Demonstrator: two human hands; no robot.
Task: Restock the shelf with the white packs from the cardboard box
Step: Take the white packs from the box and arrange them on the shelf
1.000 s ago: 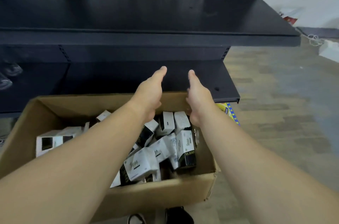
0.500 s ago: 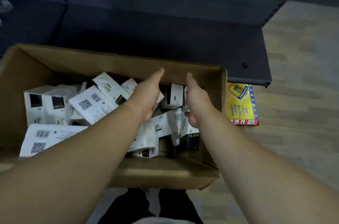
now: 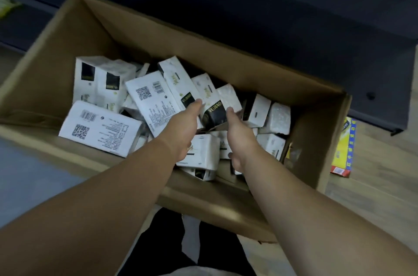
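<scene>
Head: packs [image 3: 156,97] jumbled, axes mixed

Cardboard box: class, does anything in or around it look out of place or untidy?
Yes. The white packs lie jumbled in the cardboard box, tilted and overlapping rather than stacked. A yellow printed item lies on the floor beside the box's right wall, partly hidden by it, apart from the stock.

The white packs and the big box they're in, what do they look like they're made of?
The white packs seem wrapped in thin, soft plastic film: the wrapping wrinkles and catches a faint sheen, with printed codes. What is inside cannot be seen. The cardboard box looks like plain brown corrugated board, matte, with creased flaps and a worn corner.
</scene>
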